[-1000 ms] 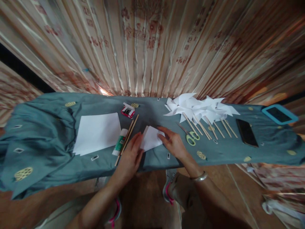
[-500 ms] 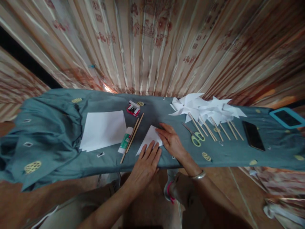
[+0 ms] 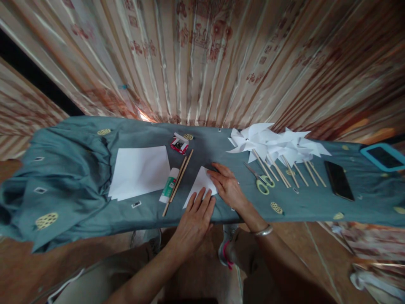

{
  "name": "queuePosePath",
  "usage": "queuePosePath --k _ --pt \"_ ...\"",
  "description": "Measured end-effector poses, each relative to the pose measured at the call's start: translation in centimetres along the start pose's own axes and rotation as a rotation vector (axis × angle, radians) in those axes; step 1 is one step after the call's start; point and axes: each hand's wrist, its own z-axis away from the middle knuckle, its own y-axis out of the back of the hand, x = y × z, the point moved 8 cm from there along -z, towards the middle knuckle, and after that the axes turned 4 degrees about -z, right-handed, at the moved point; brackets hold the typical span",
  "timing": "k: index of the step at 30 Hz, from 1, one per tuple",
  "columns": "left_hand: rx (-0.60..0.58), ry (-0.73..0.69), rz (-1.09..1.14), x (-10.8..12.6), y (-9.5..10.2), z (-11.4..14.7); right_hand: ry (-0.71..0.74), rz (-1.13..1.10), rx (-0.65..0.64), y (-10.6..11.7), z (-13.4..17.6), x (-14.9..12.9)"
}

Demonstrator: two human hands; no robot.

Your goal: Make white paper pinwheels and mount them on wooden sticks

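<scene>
A white sheet of paper folded into a triangle [image 3: 200, 182] lies on the cloth-covered table in front of me. My left hand [image 3: 196, 215] rests flat on its lower edge, fingers stretched out. On its right side lies my right hand [image 3: 228, 188], with fingers extended over the paper's edge and a silver bangle at the wrist. Left of the paper are two wooden sticks [image 3: 181, 175] and a green and white glue stick [image 3: 168, 185]. Green-handled scissors [image 3: 262, 181] lie to the right of my right hand.
A stack of white paper [image 3: 141, 172] lies at the left. Behind the sticks sits an opened small red box [image 3: 179, 143]. Several white paper pinwheels [image 3: 253, 141] on sticks are piled at the back right, near a black phone [image 3: 338, 180] and a blue-framed tablet [image 3: 384, 157].
The whole view has shifted slightly, so things appear a little further right. Both hands stay on the folded paper with hardly any movement.
</scene>
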Motion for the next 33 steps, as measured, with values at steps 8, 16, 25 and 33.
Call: queuePosePath --k 8,16,25,33 --pt "-0.054 0.009 -0.009 0.0 -0.5 0.0 -0.009 0.056 -0.036 -0.2 0.0 -0.1" --pt "-0.03 -0.027 -0.08 0.1 -0.2 -0.1 -0.015 0.224 -0.022 0.6 1.7 -1.2" --pt "-0.027 -0.036 -0.112 -0.1 -0.6 -0.1 -0.143 0.233 0.057 1.2 3.4 0.6" --pt "-0.01 -0.058 -0.138 -0.2 -0.7 0.0 -0.276 0.235 0.112 3.2 4.0 4.3"
